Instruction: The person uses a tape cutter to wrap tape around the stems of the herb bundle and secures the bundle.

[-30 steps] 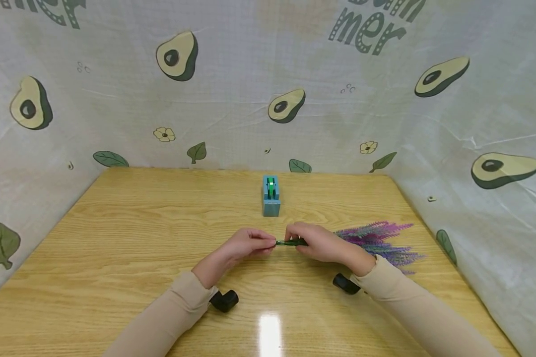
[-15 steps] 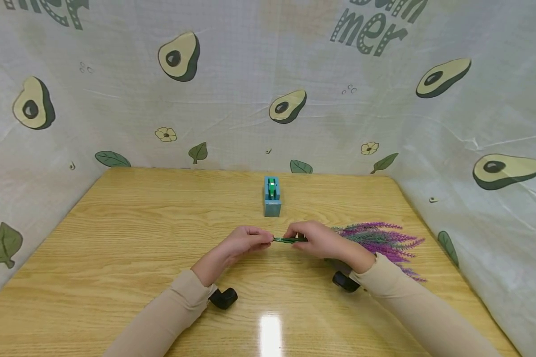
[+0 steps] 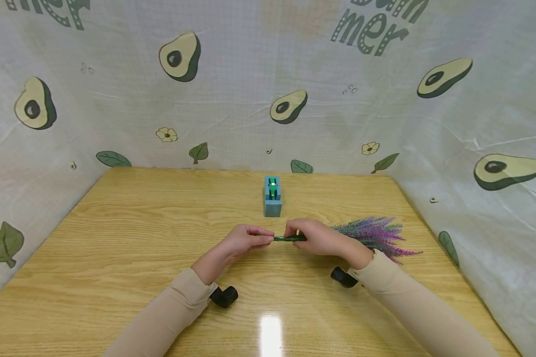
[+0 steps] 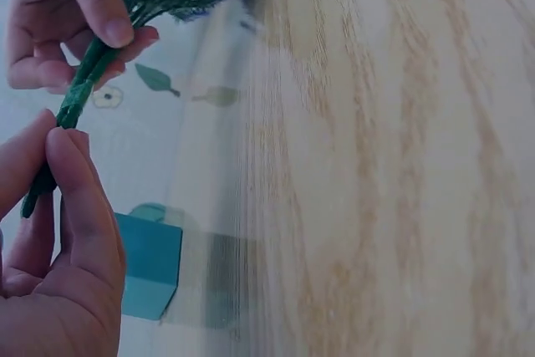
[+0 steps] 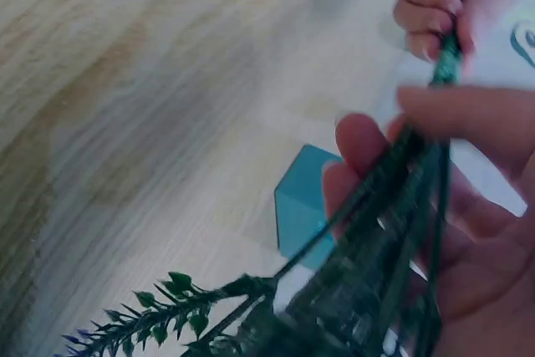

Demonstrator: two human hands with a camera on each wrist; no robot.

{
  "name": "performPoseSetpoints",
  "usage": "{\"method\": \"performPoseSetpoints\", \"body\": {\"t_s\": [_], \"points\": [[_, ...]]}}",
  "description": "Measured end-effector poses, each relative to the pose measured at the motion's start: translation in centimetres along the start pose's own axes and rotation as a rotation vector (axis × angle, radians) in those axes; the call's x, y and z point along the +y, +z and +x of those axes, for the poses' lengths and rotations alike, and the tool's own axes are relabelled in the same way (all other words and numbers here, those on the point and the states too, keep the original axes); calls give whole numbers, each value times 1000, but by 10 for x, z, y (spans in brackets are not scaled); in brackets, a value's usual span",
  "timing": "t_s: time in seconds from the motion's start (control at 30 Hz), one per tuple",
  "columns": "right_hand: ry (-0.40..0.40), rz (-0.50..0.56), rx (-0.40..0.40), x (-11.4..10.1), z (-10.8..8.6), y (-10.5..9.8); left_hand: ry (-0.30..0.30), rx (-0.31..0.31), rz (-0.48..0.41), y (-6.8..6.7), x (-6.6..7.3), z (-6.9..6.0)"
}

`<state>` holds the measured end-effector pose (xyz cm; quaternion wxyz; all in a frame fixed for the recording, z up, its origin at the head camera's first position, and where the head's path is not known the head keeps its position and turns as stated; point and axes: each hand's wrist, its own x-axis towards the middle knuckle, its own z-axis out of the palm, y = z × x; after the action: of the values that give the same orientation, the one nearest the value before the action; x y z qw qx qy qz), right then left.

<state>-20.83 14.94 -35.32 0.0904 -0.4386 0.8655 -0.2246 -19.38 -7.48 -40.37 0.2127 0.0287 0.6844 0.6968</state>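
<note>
Two hands meet over the wooden table (image 3: 161,213) in the head view, one at each part of a single flower bunch (image 3: 375,233). Left hand (image 3: 247,238): thumb and fingertips pinch the free end of the green stems (image 3: 289,238). Right hand (image 3: 323,239): fingers curl round the stems nearer the blooms, which fan out purple and bluish beyond the right wrist. Bunch lies roughly crosswise, heads to the person's right. Blue holder (image 3: 273,208) with a green roll (image 3: 273,188) stands farther back, just beyond the gap between the hands and apart from both. Avocado-print cloth (image 3: 232,64) hangs behind the table. Left wrist view: thumb and fingers pinch near the tip; glossy green wrap (image 4: 77,94) shows on the stems between the two grips. Right wrist view: thumb and fingers hold the gathered stems; one side sprig (image 5: 167,307) splays away, leafy, blurred in part. Blue holder appears behind the fingers, partly hidden.
</note>
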Motion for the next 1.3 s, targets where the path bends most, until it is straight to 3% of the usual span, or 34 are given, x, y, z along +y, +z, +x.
{"method": "performPoseSetpoints", "body": {"t_s": [0.2, 0.5, 0.63, 0.77, 0.87, 1.0, 1.13, 1.3], "points": [[13, 102, -39, 4, 1, -6, -7, 30, 47, -1, 0, 0], [-4, 95, -6, 2, 2, -8, -46, 47, -46, 0, 1, 5], [25, 49, 7, 0, 3, -8, -28, 57, -28, 0, 3, 5], [43, -14, -34, 1, 6, -8, 22, 52, 66, -1, 5, 3], [26, -38, -92, 3, 8, -10, 77, 58, 189, -2, 7, 2], [18, 50, -151, 9, 10, -14, 178, 75, 328, -4, 8, 3], [7, 139, -184, 13, 12, -17, 249, 64, 388, -9, 7, 5], [-49, 83, -147, 14, 15, -18, 278, 23, 458, -13, 7, 7]]}}
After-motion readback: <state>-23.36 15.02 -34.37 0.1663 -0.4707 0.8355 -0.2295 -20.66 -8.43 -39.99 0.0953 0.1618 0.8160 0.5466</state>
